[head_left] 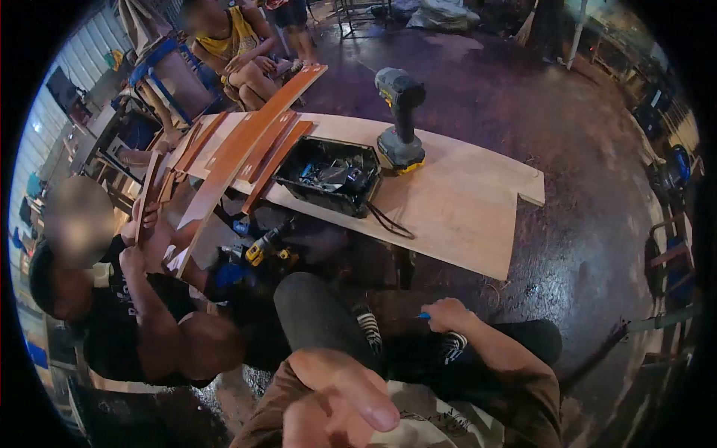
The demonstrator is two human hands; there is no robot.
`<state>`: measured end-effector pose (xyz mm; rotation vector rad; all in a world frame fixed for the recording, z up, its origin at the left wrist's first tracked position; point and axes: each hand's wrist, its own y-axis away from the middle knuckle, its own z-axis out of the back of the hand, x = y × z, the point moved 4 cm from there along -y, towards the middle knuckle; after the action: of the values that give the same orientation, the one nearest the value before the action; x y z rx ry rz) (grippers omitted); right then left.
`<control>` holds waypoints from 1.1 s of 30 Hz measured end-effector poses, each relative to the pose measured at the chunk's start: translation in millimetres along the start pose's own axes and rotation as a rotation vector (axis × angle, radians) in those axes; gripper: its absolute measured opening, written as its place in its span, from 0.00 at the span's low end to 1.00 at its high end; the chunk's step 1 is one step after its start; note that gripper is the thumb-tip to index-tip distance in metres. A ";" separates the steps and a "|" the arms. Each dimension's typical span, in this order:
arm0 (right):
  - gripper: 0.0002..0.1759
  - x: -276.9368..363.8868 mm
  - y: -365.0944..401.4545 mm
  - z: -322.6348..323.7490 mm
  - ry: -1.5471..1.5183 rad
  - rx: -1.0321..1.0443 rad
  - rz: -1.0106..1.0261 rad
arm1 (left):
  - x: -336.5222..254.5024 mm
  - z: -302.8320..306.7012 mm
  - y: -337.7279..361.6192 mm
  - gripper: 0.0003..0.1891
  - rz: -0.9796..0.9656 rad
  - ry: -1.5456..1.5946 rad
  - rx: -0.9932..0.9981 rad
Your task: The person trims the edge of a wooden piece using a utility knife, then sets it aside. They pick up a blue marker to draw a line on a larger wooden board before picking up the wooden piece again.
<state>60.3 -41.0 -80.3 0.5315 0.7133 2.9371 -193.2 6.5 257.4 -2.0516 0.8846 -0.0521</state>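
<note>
My right hand (448, 315) is closed on a small blue object (424, 315), with only its tip showing at the left of the fingers. My left hand (347, 403) is close to the camera at the bottom, blurred, with one finger stretched out and no object seen in it. Beyond my knees lies a pale wooden board (463, 216). On it are a black bin (325, 198) of small parts, an upright grey drill (403, 119) on its battery, and several reddish-brown slats (246, 149).
At the left a seated co-worker (149, 321) holds a thin wooden strip (149, 190). Below the board's near edge is a yellow-black drill (258, 250). Another person in a yellow top (224, 41) sits beyond the board. Wet-looking dark floor (575, 157) surrounds it.
</note>
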 end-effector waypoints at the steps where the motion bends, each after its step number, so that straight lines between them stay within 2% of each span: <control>1: 0.19 -1.2 -0.5 2.5 0.001 -0.008 -0.003 | 4.9 -1.5 -5.6 0.30 0.057 -0.006 0.033; 8: 0.21 -1.2 2.0 1.5 -0.016 0.044 -0.019 | 37.9 -9.2 -38.0 0.29 0.155 -0.045 0.218; 10: 0.23 -0.6 1.0 5.7 -0.032 0.018 -0.032 | 47.0 -12.4 -44.7 0.29 0.148 -0.070 0.239; 12: 0.21 -0.2 -1.0 4.6 -0.018 0.119 -0.018 | 53.3 -15.8 -48.0 0.29 0.128 -0.099 0.249; 19: 0.21 -3.8 -0.8 -5.6 -0.029 0.059 -0.012 | 56.4 -16.7 -55.2 0.29 0.044 -0.223 0.239; 21: 0.15 -5.4 -3.9 -8.5 0.004 -0.022 0.026 | 55.9 -18.1 -54.3 0.29 -0.007 -0.280 0.227; 25: 0.15 -5.7 -5.0 -13.4 0.013 -0.051 0.040 | 58.2 -16.2 -45.9 0.29 -0.208 -0.475 0.158; 28: 0.16 -4.4 -7.8 -9.6 0.021 0.031 0.011 | 70.9 -18.9 -39.9 0.29 -0.361 -0.618 0.097; 30: 0.21 -3.4 -5.4 -7.2 -0.015 0.078 -0.013 | 84.3 -24.3 -43.4 0.29 -0.399 -0.630 0.079; 32: 0.21 -2.2 -3.4 -5.6 -0.016 0.084 -0.016 | 91.5 -29.5 -48.2 0.36 -0.576 -0.533 -0.030; 33: 0.20 -1.0 -3.0 -3.8 -0.019 0.083 -0.015 | 83.4 -24.2 -48.5 0.36 -0.574 -0.525 -0.031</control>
<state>59.9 -40.1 -85.1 0.5576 0.8363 2.8945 -111.7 -43.5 285.0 -2.1369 -0.0332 0.1822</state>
